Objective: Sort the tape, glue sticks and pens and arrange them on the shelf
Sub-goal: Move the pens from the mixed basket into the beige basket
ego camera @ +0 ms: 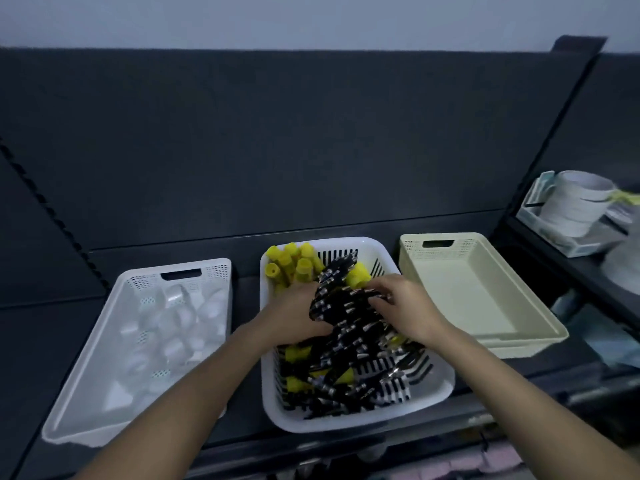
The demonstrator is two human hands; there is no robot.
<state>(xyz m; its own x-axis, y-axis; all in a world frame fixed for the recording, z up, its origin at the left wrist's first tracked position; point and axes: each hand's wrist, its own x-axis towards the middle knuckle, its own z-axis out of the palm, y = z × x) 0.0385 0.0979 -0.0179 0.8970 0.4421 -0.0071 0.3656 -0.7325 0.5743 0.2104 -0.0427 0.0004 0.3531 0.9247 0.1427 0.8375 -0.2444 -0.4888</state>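
"Holding anything, that left grip (294, 315)?"

"Yes. Its fingers curl round a bundle of black pens (341, 303), over the white slotted basket (434, 386) in the middle of the shelf (242, 292)."

"And the right grip (407, 311)?"

"Curled onto the same bundle from the other side. More pens lie loose in the basket, with yellow glue sticks (292, 263) standing in its far left corner."

"The tape?"

"Clear tape rolls (180, 315) lie in the white tray (79, 400) to the left. A cream tray (485, 296) sits on the right, just beside the basket."
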